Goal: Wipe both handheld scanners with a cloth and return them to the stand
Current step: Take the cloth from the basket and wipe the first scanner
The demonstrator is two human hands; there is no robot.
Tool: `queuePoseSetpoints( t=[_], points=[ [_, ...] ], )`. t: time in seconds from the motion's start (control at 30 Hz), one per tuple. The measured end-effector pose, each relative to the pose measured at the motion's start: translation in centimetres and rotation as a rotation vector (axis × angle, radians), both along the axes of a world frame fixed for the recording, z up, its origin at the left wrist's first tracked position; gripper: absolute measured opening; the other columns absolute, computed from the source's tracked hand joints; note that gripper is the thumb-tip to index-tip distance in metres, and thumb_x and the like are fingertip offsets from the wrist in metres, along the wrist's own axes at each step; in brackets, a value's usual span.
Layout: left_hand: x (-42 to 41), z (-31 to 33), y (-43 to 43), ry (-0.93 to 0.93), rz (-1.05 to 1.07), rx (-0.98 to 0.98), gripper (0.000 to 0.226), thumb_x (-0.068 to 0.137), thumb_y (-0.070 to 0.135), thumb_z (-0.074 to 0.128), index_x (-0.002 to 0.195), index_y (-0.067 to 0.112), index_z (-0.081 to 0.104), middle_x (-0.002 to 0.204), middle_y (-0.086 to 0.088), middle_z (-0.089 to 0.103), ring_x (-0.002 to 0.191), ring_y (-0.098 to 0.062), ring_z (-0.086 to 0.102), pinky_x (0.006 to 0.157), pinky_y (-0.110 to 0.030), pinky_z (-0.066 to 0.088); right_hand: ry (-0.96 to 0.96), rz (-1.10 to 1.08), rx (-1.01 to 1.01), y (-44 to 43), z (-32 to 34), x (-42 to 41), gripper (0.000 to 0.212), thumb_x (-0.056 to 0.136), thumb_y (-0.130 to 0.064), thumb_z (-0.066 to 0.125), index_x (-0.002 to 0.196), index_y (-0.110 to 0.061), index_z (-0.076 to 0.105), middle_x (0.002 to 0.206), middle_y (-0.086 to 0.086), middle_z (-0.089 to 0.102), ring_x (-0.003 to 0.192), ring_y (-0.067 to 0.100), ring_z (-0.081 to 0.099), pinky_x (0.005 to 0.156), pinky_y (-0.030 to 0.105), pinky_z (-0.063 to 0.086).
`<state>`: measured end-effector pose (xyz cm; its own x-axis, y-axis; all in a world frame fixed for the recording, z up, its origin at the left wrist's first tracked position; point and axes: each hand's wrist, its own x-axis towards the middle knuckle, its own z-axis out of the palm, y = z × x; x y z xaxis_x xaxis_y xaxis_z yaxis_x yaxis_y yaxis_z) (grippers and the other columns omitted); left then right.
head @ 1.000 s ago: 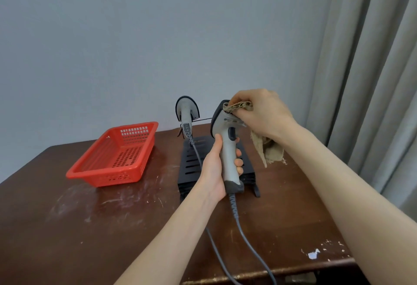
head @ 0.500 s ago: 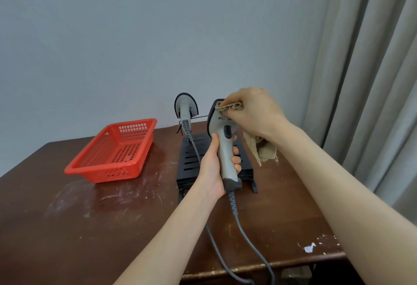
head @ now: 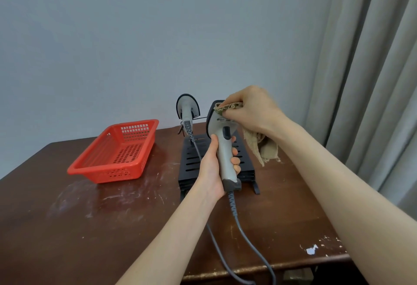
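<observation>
- Head view, my only feed: I take the black slotted metal stand (head: 190, 167) as my landmark. It sits on the dark brown wooden table (head: 90, 228).
- The left hand (head: 212, 171) is above the stand's middle. Its fingers and thumb are wrapped fully round the handle of a grey handheld scanner (head: 225, 162), which it holds upright with the dark-rimmed head on top.
- That scanner is lifted over the stand and is not seated in it.
- The right hand (head: 252, 110) is above the stand's far right end. Its curled fingers pinch a frayed beige cloth (head: 262, 149) against the top of the scanner's head. The loose rest of the cloth hangs under the wrist, over the stand's right edge.
- A grey cable (head: 235, 217), coiled at first and then smooth, runs from the handle's base toward the camera. It passes the stand's near end and goes off the table edge.
- A second grey scanner (head: 186, 109) stands upright at the stand's far left corner, head up. I cannot tell from here how it is seated. Its own lead crosses the stand's left side.
- A red perforated plastic basket (head: 106, 173) lies to the left of the stand, near it but apart.
- A pale grey curtain (head: 372, 81) hangs well to the right of the stand, and a plain grey-blue wall (head: 135, 36) rises behind it.
</observation>
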<state>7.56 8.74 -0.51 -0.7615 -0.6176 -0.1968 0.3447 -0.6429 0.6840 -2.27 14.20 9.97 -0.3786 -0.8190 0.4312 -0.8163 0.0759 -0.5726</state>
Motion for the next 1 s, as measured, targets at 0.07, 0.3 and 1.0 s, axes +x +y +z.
queuePoseSetpoints(
  t=[0.07, 0.3, 1.0],
  points=[
    [0.2, 0.1, -0.1, -0.008, 0.005, -0.013, 0.048, 0.093, 0.054, 0.042, 0.1, 0.011, 0.064, 0.062, -0.001, 0.053, 0.039, -0.009, 0.045, 0.037, -0.018, 0.041, 0.009, 0.004, 0.024, 0.1, 0.4, 0.0, 0.018, 0.079, -0.024, 0.061, 0.088, -0.033, 0.074, 0.079, -0.005, 0.07, 0.076, 0.016, 0.062, 0.062, 0.026, 0.046],
    [0.3, -0.3, 0.0, -0.042, 0.032, -0.02, 0.047, 0.094, 0.052, 0.044, 0.103, 0.011, 0.064, 0.062, -0.001, 0.054, 0.039, -0.01, 0.046, 0.037, -0.018, 0.041, 0.141, -0.131, 0.1, 0.2, 0.9, 0.3, 0.016, 0.078, -0.03, 0.057, 0.084, -0.034, 0.071, 0.084, -0.006, 0.068, 0.08, 0.02, 0.06, 0.053, 0.022, 0.037],
    [0.7, -0.6, 0.3, 0.013, 0.015, 0.054, 0.05, 0.093, 0.057, 0.041, 0.091, 0.011, 0.063, 0.059, -0.001, 0.053, 0.037, -0.01, 0.045, 0.035, -0.017, 0.039, 0.292, -0.14, -0.014, 2.5, 0.0, 0.4, 0.027, 0.083, -0.016, 0.053, 0.101, -0.027, 0.071, 0.097, -0.003, 0.065, 0.088, 0.022, 0.058, 0.066, 0.027, 0.039]
  ],
)
